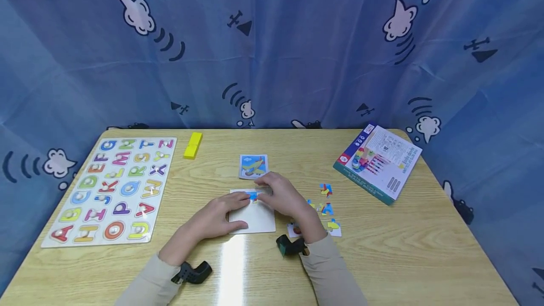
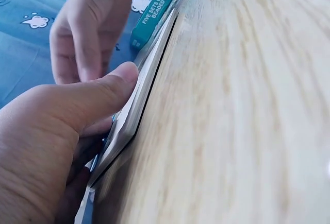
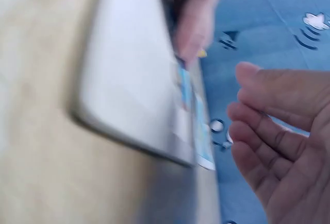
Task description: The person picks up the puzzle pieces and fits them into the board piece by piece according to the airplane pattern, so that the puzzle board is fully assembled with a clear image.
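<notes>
A white board (image 1: 257, 222) lies on the table, with a small blue jigsaw piece (image 1: 253, 196) at its upper part. My left hand (image 1: 212, 217) rests at the board's left side; its straight fingers reach the piece and its thumb lies at the lower left edge. Over the board's right edge hovers my right hand (image 1: 281, 195), fingers loosely bent. In the right wrist view that hand (image 3: 286, 141) holds nothing and is apart from the board. Just beyond the board is a picture card (image 1: 253, 166) with a yellow airplane. Several jigsaw pieces (image 1: 326, 190) lie right of the right hand, some partly hidden by the forearm.
An alphabet board (image 1: 159, 158) with knobbed letters covers the table's left side. Yellow blocks (image 1: 193, 145) sit near the back. A tilted green-edged box (image 1: 382, 164) lies at the back right. A patterned blue curtain (image 1: 272, 51) hangs behind the table.
</notes>
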Tool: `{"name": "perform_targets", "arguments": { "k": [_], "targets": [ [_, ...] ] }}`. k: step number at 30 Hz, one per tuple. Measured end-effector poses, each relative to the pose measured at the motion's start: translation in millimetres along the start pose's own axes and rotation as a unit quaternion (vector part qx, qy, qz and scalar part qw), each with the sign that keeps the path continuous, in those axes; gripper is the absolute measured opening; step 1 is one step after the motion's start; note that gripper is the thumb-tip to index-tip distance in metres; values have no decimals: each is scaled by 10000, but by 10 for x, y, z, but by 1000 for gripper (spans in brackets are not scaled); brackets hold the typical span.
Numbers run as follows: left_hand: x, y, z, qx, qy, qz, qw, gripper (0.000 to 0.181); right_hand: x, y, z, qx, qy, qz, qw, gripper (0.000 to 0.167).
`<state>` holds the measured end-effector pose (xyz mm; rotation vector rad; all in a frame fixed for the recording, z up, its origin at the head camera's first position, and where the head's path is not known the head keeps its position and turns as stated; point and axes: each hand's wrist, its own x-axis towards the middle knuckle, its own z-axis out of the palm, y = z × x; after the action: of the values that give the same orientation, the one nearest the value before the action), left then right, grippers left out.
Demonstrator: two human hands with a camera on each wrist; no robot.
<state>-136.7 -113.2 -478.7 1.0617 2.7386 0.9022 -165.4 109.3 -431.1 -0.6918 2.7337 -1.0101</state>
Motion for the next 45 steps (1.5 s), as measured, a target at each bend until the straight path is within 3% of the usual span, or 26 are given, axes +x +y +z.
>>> {"name": "perform_targets", "arguments": {
  "k": [5,10,18,23,31,40,45],
  "targets": [
    [7,9,-13,-37,-62,2,10000,64,-101,44,-263,328,350,76,9988,36],
    [13,4,-12,-18,-65,-1,10000,66,-232,157,-537,272,749,194,9966,38],
    [17,4,12,65,-63,163,9998,67,-521,535,-800,143,723,613,9954,39],
    [6,16,-6,56,-125,105,9999,67,-683,793,-871,86,593,952,9937,40],
    [7,25,0,75,-89,82,9999,66,-760,994,-920,185,608,1355,9887,38],
    [-2,35,-12,133,-60,106,9998,65,-781,1148,-870,326,398,1638,9851,39],
    [-11,32,-17,100,-147,1,9998,66,-766,1192,-840,251,401,1496,9876,37]
  ]
}}
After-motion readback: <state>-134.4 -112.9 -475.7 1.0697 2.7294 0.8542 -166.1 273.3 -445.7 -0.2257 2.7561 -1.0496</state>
